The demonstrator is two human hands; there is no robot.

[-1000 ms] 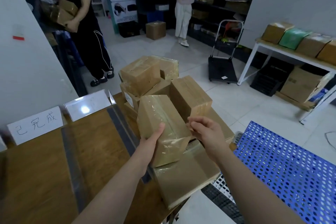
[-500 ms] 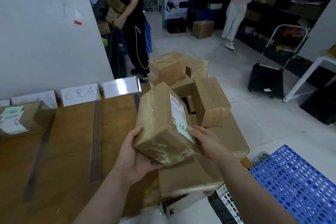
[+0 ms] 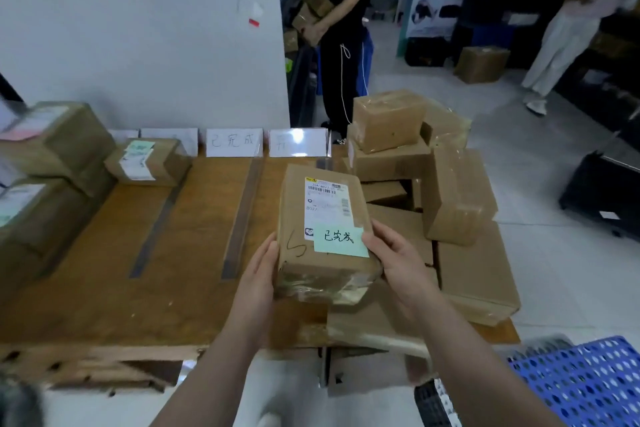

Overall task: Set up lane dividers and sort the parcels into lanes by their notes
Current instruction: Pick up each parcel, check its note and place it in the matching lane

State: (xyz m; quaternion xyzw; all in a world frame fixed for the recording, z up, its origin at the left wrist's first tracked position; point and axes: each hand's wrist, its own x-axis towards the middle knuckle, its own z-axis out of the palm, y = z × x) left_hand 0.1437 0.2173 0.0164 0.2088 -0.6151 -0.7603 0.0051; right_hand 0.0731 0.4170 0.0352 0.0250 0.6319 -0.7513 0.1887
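Note:
Both hands hold one taped brown parcel (image 3: 298, 218) above the wooden table (image 3: 104, 288); my left hand (image 3: 258, 284) grips its left side and my right hand (image 3: 398, 263) its right side. Its top faces me, showing a white shipping label and a green note (image 3: 341, 241) with handwriting. Two dark lane dividers (image 3: 157, 229) (image 3: 242, 215) lie lengthwise on the table. Clear sign holders (image 3: 233, 143) (image 3: 298, 143) with handwritten cards stand along the far edge. A heap of unsorted parcels (image 3: 457, 198) sits at the right end.
Sorted parcels lie in the left lanes: one small box with a green note (image 3: 149, 161) and bigger ones (image 3: 52, 142) at far left. A blue perforated crate (image 3: 581, 381) is at lower right. Two people stand beyond, one holding boxes (image 3: 311, 14). A black trolley (image 3: 602, 191) is at right.
The parcel has been lifted off the heap and turned until its label and green note face up. My view has swung left, bringing the left lanes and sorted parcels into sight.

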